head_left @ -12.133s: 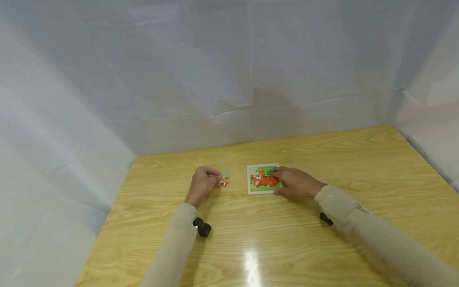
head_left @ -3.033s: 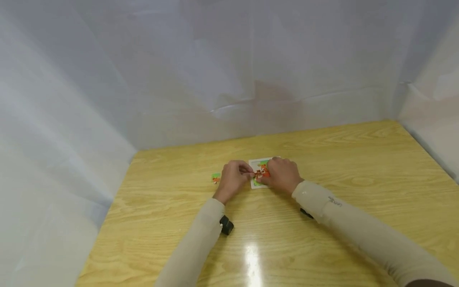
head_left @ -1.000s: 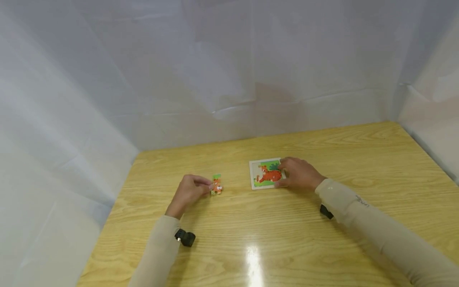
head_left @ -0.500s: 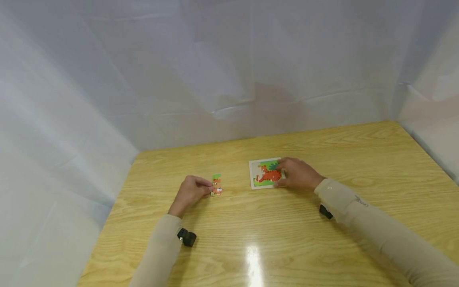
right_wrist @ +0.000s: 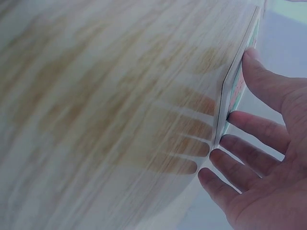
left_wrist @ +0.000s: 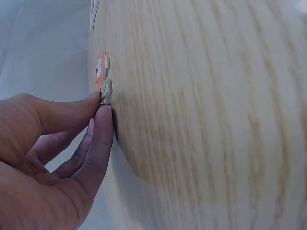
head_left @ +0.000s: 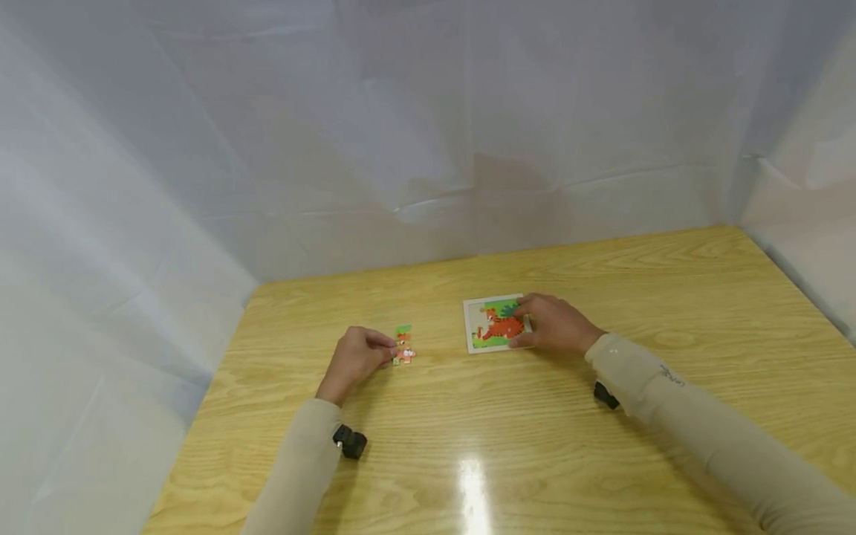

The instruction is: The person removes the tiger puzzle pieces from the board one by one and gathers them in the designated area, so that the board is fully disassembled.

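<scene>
My left hand (head_left: 357,358) is left of centre on the table. In the left wrist view, its thumb and forefinger (left_wrist: 101,120) pinch the edge of a jigsaw piece (left_wrist: 101,72) with orange, white and green print, low at the tabletop. Just beyond lies a green and orange jigsaw piece (head_left: 403,331); whether the two are touching is unclear. My right hand (head_left: 556,324) rests its thumb and fingertips on the right side of a square framed tiger puzzle (head_left: 467,327), fingers spread and fairly straight in the right wrist view. A pale bare strip shows at the puzzle's left side.
The wooden table (head_left: 535,446) stretches around both hands. White sheeting (head_left: 374,148) hangs along its back and sides. A small black camera (head_left: 350,442) sits on the left wrist, another (head_left: 606,395) on the right.
Since three seconds ago my left hand has gone from the puzzle's left edge to the left, with a jigsaw piece. My right hand has shifted to the puzzle's right side. The last half second shows little movement.
</scene>
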A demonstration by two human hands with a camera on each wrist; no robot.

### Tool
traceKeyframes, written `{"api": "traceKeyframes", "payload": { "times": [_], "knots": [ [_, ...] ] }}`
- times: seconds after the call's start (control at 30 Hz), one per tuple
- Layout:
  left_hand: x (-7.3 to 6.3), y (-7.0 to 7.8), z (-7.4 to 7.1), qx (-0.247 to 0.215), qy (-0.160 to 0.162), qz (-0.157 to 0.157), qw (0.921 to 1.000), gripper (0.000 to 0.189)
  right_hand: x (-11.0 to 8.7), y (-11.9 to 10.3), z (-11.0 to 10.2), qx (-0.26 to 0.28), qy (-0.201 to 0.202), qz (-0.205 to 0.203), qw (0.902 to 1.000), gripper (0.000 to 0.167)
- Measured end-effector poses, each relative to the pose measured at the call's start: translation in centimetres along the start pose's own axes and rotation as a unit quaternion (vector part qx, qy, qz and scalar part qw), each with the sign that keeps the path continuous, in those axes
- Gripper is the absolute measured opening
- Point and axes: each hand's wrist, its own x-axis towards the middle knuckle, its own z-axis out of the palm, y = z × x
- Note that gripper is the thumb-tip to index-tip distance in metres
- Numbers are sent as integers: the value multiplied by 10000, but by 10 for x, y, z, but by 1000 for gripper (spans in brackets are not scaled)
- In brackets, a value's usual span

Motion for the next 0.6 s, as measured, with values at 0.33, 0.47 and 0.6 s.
{"api": "traceKeyframes", "payload": {
  "times": [0.33, 0.47, 0.6],
  "knots": [
    [2, 3, -2, 505, 144, 200, 9984, 8, 1, 0, 0, -18, 22, 8, 10000, 54],
    [3, 15, 0, 710, 208, 465, 9962, 10, 1, 0, 0, 4, 26, 1, 10000, 54],
    [5, 33, 9, 776, 70, 737, 9942, 13, 1, -1, 1, 24, 32, -16, 10000, 54]
  ]
}}
